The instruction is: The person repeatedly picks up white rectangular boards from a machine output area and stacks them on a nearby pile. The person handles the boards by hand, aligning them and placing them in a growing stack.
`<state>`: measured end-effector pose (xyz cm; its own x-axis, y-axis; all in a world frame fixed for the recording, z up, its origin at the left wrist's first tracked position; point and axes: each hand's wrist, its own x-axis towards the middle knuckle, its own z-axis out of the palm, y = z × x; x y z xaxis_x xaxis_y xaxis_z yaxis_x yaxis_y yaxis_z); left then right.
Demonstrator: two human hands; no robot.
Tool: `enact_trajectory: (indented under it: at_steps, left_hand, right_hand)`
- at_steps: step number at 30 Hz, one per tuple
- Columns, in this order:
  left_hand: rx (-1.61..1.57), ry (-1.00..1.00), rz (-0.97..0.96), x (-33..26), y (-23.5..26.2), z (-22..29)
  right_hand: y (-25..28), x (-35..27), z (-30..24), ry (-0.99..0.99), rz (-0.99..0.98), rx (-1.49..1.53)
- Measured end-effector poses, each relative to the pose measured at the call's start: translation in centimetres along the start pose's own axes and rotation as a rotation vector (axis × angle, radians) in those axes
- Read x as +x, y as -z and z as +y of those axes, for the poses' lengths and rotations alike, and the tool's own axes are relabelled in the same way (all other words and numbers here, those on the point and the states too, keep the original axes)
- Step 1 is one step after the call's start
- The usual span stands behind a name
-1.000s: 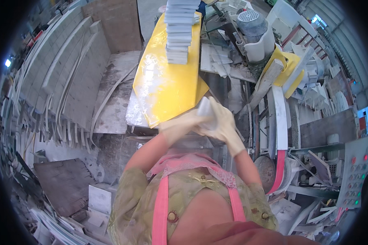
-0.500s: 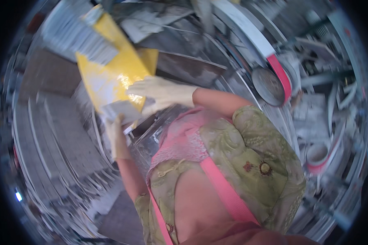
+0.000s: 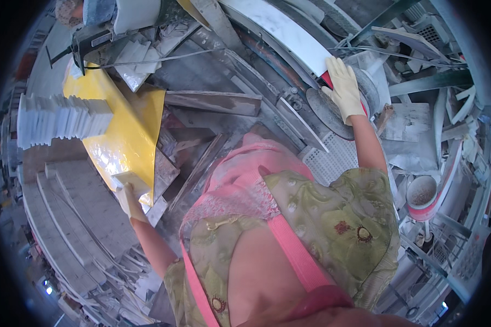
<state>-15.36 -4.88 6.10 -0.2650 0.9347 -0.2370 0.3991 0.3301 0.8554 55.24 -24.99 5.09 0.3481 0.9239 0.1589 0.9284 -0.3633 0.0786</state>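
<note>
My right hand, in a cream glove, lies with fingers stretched out on the right end of a long white curved band, where a red section begins beside a round grey wheel. It holds nothing. At the lower end of a shiny yellow sheet, my gloved left hand has its fingers closed on a small pale flat tile; part of the grip is hidden. A row of thin white tiles stands packed together on the upper part of that sheet.
Grey boards are stacked on the left. A white perforated crate sits below the wheel, with a thin upright panel beside it. To the right, a cup-like container stands near scattered offcuts. Wooden boards lie in the middle.
My right hand has left the yellow sheet and moved right onto the band's end. The left hand stays by the sheet's lower end with the tile. The view has shifted and sharpened.
</note>
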Motion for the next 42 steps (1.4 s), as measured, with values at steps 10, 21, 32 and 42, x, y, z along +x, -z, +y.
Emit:
enact_trajectory:
  at_steps: [10, 21, 32, 42]
  left_hand:
    - [0.058, 0.037, 0.103, -0.4, -0.5, 0.7]
    - [-0.051, -0.066, 0.014, -0.2, -0.2, -0.3]
    - [0.283, 0.108, -0.097, -1.9, 1.2, 1.1]
    - [0.124, 0.102, -0.061, -4.6, 0.8, 4.1]
  right_hand:
    - [-1.6, 5.1, 0.6, 0.03, 0.013, 0.275]
    - [-3.0, 10.5, -1.3, 0.358, 0.1, -0.092]
    - [1.3, 15.5, -3.2, 0.205, -0.161, -0.061]
    - [7.3, 8.9, -34.0, 0.461, -0.398, 1.473]
